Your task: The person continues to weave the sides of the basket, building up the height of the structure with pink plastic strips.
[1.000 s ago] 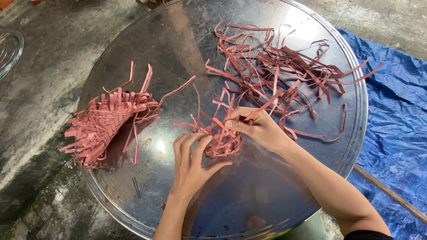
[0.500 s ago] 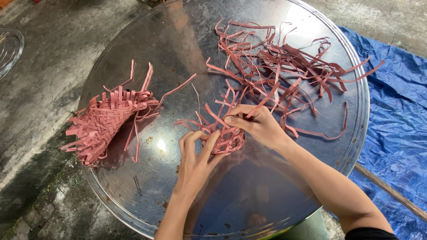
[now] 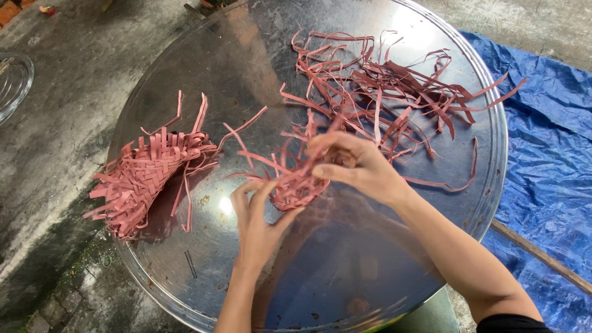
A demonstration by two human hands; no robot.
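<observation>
Both hands are closed on a small woven piece (image 3: 295,185) of pink strips, held just above the middle of the round metal tray (image 3: 308,271). The right hand (image 3: 361,166) pinches its far edge between thumb and fingers. The left hand (image 3: 258,213) grasps its near-left edge with fingertips curled in. The piece is small and loose, with unwoven strip ends sticking out to the left and far side; judged from that, the weaving is at an early stage.

On the left of the tray lies a larger woven mat (image 3: 145,179), of the same pink material, fringe ends splayed outward; it appears further advanced. On the far right sits a tangled heap of loose strips (image 3: 394,86), untouched, so a good deal of material remains unused.

Beyond the tray: a blue tarpaulin (image 3: 542,142) at right, grey concrete ground (image 3: 55,142) at left, a glass bowl (image 3: 12,83) at the far-left edge.
</observation>
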